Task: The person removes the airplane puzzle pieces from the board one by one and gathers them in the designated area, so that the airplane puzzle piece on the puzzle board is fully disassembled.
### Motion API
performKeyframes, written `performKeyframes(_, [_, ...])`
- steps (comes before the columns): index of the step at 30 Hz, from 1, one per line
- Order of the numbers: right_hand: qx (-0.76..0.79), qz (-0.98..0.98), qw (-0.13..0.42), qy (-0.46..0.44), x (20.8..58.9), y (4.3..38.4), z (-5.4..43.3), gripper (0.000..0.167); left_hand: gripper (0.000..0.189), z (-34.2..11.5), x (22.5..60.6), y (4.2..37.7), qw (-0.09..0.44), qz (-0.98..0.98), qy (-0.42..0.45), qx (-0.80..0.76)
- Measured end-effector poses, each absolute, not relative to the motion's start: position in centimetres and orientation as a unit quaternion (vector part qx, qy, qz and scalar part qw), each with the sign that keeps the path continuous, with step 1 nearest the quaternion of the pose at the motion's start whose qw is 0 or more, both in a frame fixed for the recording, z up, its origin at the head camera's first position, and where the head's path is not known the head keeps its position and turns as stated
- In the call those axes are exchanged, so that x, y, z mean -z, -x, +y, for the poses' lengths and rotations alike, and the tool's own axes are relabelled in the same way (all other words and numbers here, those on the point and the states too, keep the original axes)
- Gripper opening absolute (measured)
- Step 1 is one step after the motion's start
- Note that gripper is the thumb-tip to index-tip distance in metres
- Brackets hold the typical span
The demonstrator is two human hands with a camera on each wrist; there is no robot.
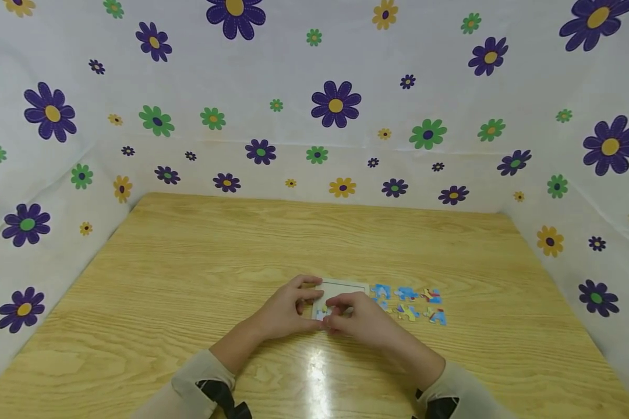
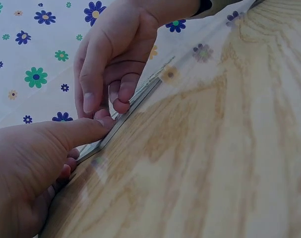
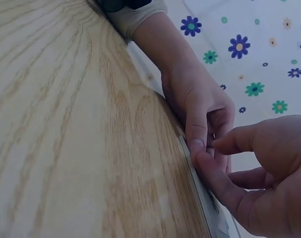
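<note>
Tabletop (image 1: 325, 244) beyond the puzzle tray (image 1: 344, 287) offers passage, while loose pieces (image 1: 406, 293) crowd its right side.

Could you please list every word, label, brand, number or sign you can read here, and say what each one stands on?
None: no text can be read in any view.
Puzzle pieces: coloured printing, too small to tell whether it includes lettering.
Puzzle tray: no readable marking.
Backdrop: printed flowers only.

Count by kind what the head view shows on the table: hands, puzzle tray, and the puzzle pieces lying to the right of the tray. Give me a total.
Hands: 2 (left hand, right hand)
Puzzle tray: 1
Puzzle pieces right of the tray: 6 in sight
Total: 9
</note>
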State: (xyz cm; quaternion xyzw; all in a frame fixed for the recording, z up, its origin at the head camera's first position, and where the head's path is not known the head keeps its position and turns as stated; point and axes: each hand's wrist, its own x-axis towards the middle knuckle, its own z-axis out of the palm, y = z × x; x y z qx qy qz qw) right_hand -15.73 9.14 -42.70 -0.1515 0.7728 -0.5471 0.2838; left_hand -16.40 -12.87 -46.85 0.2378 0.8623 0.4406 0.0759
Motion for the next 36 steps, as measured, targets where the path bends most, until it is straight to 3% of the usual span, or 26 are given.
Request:
performKeyframes(15, [0.547, 0.76, 0.301, 0.181, 42.7, 16.0, 9.6, 0.022, 0.066, -12.5, 46.5, 16.5, 0.079, 0.864, -0.233, -0.438])
performKeyframes(20, [0.558, 0.762, 0.278, 0.176, 42.9, 15.9, 9.8, 0.017, 0.066, -12.5, 46.7, 16.5, 0.076, 0.863, -0.231, -0.442])
performKeyframes(27, [0.569, 0.762, 0.26, 0.165, 42.9, 15.5, 10.9, 0.03, 0.066, -12.6, 46.7, 16.4, 0.079, 0.868, -0.225, -0.436])
performKeyframes(36, [0.605, 0.741, 0.261, 0.13, 42.9, 14.8, 12.9, 0.031, 0.067, -12.7, 46.6, 16.3, 0.08, 0.869, -0.213, -0.439])
